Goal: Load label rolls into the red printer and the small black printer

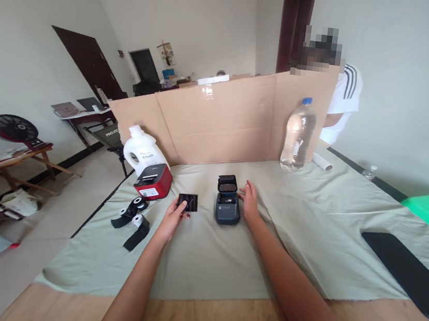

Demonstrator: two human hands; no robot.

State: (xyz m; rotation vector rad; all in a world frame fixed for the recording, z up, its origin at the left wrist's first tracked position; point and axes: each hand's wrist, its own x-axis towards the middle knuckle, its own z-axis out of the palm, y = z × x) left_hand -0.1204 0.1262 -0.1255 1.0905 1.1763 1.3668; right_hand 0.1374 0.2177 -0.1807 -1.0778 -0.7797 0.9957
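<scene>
A small glossy black rectangular piece is held in my left hand, thumb on its face; I cannot tell whether it is a flat piece or a roll seen side-on. Just right of it stands a dark portable label printer with its lid raised and its compartment showing. My right hand is beside the lid, fingers apart and slightly bent, with nothing visible in them. On the cloth to the left lie black label rolls with white cores, their strips partly unwound.
Behind the rolls are a red and black printer and a white jug. A cardboard panel stands across the back, a water bottle before it. A black slab lies right on the green cloth. Someone sits beyond.
</scene>
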